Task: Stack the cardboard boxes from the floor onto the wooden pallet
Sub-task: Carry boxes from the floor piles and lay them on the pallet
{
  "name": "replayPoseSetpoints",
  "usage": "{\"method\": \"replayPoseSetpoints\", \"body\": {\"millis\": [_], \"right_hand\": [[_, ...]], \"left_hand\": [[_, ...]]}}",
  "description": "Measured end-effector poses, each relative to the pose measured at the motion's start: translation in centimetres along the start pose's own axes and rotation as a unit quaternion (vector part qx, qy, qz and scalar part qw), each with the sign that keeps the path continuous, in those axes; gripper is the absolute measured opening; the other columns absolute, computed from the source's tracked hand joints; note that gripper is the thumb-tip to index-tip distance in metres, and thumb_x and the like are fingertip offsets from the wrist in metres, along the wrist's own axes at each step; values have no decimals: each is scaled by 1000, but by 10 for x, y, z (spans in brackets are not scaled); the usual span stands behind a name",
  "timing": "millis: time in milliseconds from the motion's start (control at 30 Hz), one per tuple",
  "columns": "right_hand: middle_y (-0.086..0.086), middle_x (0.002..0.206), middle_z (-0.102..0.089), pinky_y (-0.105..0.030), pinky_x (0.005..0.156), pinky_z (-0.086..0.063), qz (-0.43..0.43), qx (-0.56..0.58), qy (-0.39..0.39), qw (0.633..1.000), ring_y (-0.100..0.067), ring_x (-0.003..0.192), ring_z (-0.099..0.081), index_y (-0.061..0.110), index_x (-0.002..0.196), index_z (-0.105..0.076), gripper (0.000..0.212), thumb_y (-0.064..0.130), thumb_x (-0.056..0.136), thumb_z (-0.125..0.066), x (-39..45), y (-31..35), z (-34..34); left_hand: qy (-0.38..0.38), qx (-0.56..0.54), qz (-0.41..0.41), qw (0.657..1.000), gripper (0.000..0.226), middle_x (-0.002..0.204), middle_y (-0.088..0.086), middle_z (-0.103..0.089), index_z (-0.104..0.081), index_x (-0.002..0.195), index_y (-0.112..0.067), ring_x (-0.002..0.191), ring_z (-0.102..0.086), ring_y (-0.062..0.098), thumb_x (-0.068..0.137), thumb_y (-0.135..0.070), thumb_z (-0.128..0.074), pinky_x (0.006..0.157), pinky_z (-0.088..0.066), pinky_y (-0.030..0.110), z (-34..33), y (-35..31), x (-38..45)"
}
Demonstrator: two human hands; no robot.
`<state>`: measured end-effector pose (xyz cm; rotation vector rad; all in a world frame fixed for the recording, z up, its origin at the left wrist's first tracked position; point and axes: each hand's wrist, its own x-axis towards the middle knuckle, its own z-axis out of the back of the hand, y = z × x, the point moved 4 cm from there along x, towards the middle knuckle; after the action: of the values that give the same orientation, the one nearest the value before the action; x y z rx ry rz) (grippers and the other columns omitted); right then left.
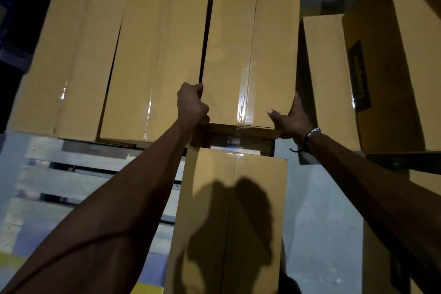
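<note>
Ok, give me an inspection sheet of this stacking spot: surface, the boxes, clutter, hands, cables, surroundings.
Surface: wooden pallet, slats bare at near left; grey floor to its right.
Job's things: two long taped boxes lie side by side on the pallet; held box is beside them, its far end reaching further out; near box sits in front.
Clutter: nothing seen.
Hands: left hand grips the held box's near left corner; right hand grips its near right corner, thumb on top.
Cables: nothing seen.
Surroundings: more boxes at right, one large printed box; dim light, the person's shadow on the near box.
</note>
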<state>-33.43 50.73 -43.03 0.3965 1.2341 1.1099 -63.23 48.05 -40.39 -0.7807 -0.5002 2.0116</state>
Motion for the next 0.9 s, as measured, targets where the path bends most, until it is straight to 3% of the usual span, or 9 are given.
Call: {"method": "replayPoseSetpoints", "body": {"millis": [67,200,300,500,700,900], "right_hand": [[-2,141,-48,-54,99,-53,0,-29,-11,1000,-28,122,-51,25,157,-19,91,33,89,-79,-2,3,-1],[-12,144,-51,-47,102,-49,9,-77,-52,996,-32,129,-52,12,150,-33,81,30,87,-81,-8,10,-4],[-15,141,-53,-38,103,-44,38,-107,-95,989,-33,131,-51,6,144,-40,73,24,87,-82,-18,22,-10],[-15,165,-29,-44,122,-25,70,-198,-107,972,-33,153,-25,6,160,-23,90,32,92,-76,-37,44,-35],[-14,158,-42,-46,118,-36,108,-196,-95,970,-33,145,-38,7,156,-35,81,34,91,-77,-56,67,-83],[-13,126,-66,-38,94,-55,132,-169,-48,976,-25,112,-64,9,138,-57,57,31,90,-79,-76,79,-144]], "left_hand": [[1,13,-19,1000,52,124,15,-69,-70,123,-5,117,-65,26,76,13,-81,85,-47,17,2,0,-4],[0,-10,-44,999,74,135,18,-67,-61,139,1,126,-64,29,71,0,-92,100,-50,26,8,1,-17],[-23,-50,-35,998,74,135,17,-67,-60,140,0,124,-65,26,73,-2,-91,96,-48,20,17,10,-30],[-44,-69,3,997,76,139,17,-64,-59,142,-1,128,-63,25,73,-3,-92,85,-42,4,53,47,-50],[-63,-53,33,996,77,136,19,-64,-61,140,-1,128,-63,27,71,-5,-94,85,-39,10,89,97,-69],[-82,-45,39,995,82,137,23,-60,-59,140,3,126,-61,34,69,-11,-97,91,-33,9,120,136,-78]]}}
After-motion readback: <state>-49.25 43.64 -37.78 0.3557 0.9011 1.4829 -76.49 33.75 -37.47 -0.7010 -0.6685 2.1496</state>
